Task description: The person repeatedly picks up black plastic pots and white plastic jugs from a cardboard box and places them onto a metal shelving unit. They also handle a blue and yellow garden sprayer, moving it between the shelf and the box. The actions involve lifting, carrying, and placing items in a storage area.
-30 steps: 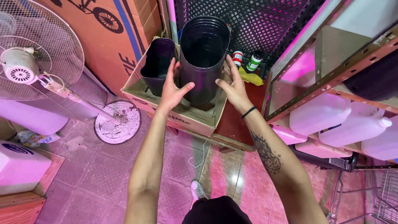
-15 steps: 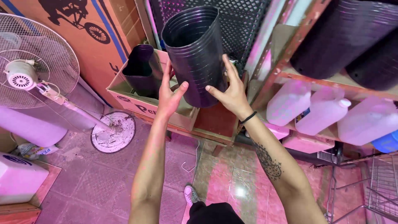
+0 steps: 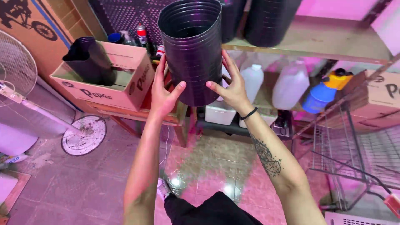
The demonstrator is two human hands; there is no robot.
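Both hands, left hand [image 3: 163, 93] and right hand [image 3: 233, 89], grasp the stack of black pots [image 3: 192, 50] with fingers around it, lifted clear of the cardboard box [image 3: 121, 79], below the shelf [image 3: 308, 48]; placing it remains, I judge.

Two hands [image 3: 164, 89] [image 3: 231, 89] showing, one pot stack [image 3: 192, 50] held, two white jugs [image 3: 253, 80] [image 3: 290, 85], one blue sprayer [image 3: 323, 93], two cardboard boxes [image 3: 121, 83] [image 3: 381, 93].

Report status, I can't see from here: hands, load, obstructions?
Left hand and right hand clamp stack of black pots, lifted. Cardboard box close left, shelf right.
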